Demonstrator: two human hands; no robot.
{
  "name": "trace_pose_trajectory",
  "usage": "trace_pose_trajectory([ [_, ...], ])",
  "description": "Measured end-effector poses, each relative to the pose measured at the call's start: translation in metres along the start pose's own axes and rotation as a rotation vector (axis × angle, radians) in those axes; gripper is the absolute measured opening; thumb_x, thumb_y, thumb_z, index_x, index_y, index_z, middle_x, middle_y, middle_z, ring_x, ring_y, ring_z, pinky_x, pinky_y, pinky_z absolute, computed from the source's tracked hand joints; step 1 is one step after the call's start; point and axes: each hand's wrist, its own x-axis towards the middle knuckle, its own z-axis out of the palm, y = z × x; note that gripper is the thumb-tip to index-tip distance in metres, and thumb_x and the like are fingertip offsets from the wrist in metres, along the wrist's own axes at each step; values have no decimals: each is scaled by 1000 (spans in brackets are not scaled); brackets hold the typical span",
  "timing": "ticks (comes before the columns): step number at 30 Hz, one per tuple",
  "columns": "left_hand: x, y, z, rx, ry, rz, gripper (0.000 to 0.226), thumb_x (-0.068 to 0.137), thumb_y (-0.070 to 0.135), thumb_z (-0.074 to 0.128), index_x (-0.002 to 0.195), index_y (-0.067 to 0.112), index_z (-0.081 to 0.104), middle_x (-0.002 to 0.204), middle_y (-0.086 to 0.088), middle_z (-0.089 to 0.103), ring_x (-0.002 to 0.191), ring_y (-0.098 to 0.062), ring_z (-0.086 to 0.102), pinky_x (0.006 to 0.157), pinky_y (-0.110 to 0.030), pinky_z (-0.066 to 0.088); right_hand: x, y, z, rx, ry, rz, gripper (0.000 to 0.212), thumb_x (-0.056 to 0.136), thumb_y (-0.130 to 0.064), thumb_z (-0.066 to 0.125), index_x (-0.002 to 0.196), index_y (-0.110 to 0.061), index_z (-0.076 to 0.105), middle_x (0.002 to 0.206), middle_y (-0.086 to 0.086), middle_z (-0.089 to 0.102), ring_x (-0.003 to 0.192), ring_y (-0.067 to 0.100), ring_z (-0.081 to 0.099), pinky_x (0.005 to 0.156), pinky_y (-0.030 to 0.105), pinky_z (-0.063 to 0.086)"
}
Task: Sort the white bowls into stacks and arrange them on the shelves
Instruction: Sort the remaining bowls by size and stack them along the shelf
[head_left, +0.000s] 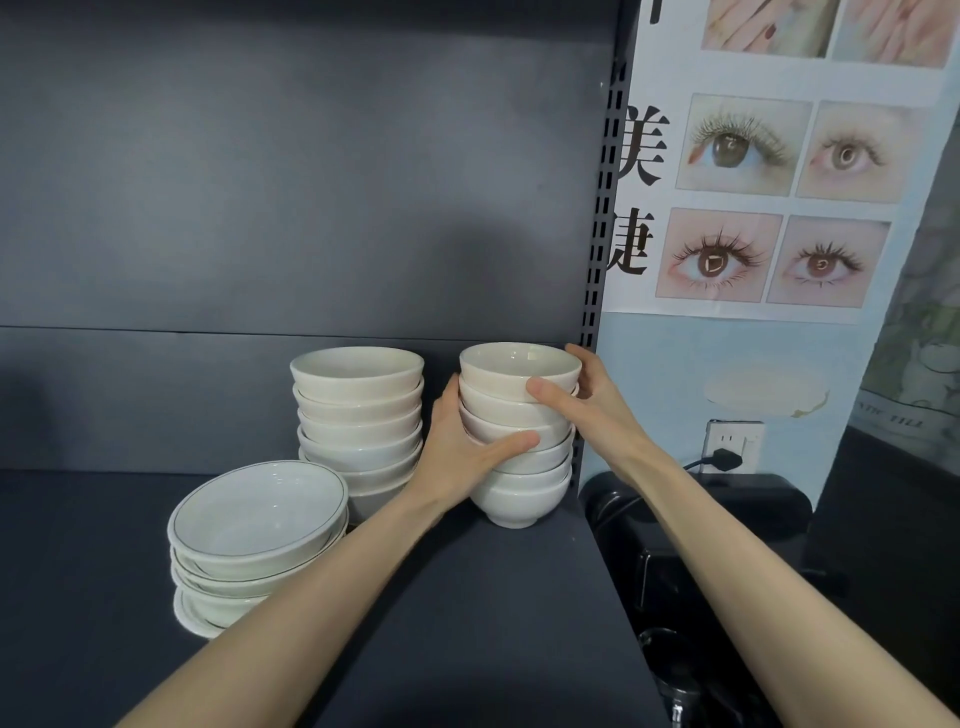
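A stack of several small white bowls (519, 499) stands at the right end of the dark shelf (467, 597). My left hand (462, 452) grips its left side around the middle bowls. My right hand (582, 400) holds the top bowls from the right, thumb across the front. Left of it stands a second stack of several white bowls (358, 415), untouched. Nearer to me on the left sits a stack of wider, shallow bowls with a thin dark rim line (254, 530).
The shelf's dark back panel (311, 208) rises behind the stacks, with a slotted upright (597, 218) at its right edge. Beyond it hang a poster (753, 156) and a wall socket with a black plug (727, 452). A black appliance (701, 519) stands below.
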Motion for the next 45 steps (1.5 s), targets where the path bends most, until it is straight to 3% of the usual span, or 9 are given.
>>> trace_pose_trajectory([
  [5, -15, -9, 0, -14, -54, -52, 93, 55, 33, 89, 132, 39, 37, 134, 15, 55, 122, -1, 53, 102, -28, 46, -6, 2, -1, 18, -81, 5, 93, 80, -34, 69, 152, -22, 10, 136, -14, 39, 123, 2, 41, 101, 20, 33],
  [10, -30, -28, 1, 16, -56, -203, 139, 40, 47, 90, 151, 28, 11, 146, 12, 42, 132, -6, 44, 111, -38, 38, -12, 11, 0, 30, -116, 4, 97, 70, -43, 76, 148, -26, 21, 137, -16, 48, 116, -8, 51, 99, 22, 46],
  [14, -33, -38, 5, 43, -74, -221, 124, 38, 48, 93, 143, 34, 27, 138, 12, 49, 125, -6, 50, 107, -38, 44, -13, 16, 2, 27, -142, 14, 90, 68, -40, 73, 145, -27, 27, 131, -18, 52, 111, -10, 54, 97, 20, 48],
  [18, -30, -43, 5, 17, -86, -236, 120, 43, 44, 95, 143, 30, 31, 137, 9, 53, 123, -8, 54, 104, -38, 46, -13, 26, 2, 21, -173, 28, 79, 77, -15, 75, 140, -27, 29, 126, -17, 53, 99, -17, 57, 78, 7, 47],
  [23, -29, -42, 5, -54, -53, -227, 98, 47, 28, 91, 132, 23, 41, 125, 8, 62, 108, 0, 62, 89, -21, 52, -12, 35, 2, 21, -125, 51, 72, 80, -7, 73, 138, -19, 33, 118, -16, 56, 88, -19, 59, 71, 5, 47],
  [31, -30, -38, 5, -71, -58, -261, 115, 38, 39, 88, 137, 23, 32, 129, 10, 55, 112, 2, 57, 83, -14, 51, -12, 35, 2, 20, -125, 64, 78, 78, -15, 76, 142, -18, 31, 121, -15, 56, 97, -13, 59, 76, 9, 50],
  [37, -28, -42, 6, -22, -117, -283, 132, 38, 40, 94, 146, 31, 18, 137, 12, 50, 121, -5, 54, 101, -35, 49, -13, 35, 5, 57, -157, 94, 96, 64, -42, 77, 144, -27, 24, 131, -13, 52, 114, -1, 54, 97, 30, 49],
  [41, -24, -45, 8, -42, -116, -243, 117, 42, 32, 96, 140, 24, 34, 131, 6, 59, 118, -10, 59, 98, -38, 51, -15, 34, 6, 58, -152, 101, 100, 58, -60, 70, 142, -31, 26, 132, -16, 52, 119, 4, 53, 101, 38, 46],
  [45, -25, -43, 9, -63, -77, -208, 96, 47, 17, 93, 131, 22, 46, 121, 6, 65, 111, -8, 63, 94, -31, 54, -16, 36, 8, 85, -116, 75, 84, 71, -46, 69, 143, -26, 30, 130, -16, 55, 117, -1, 55, 97, 26, 48],
])
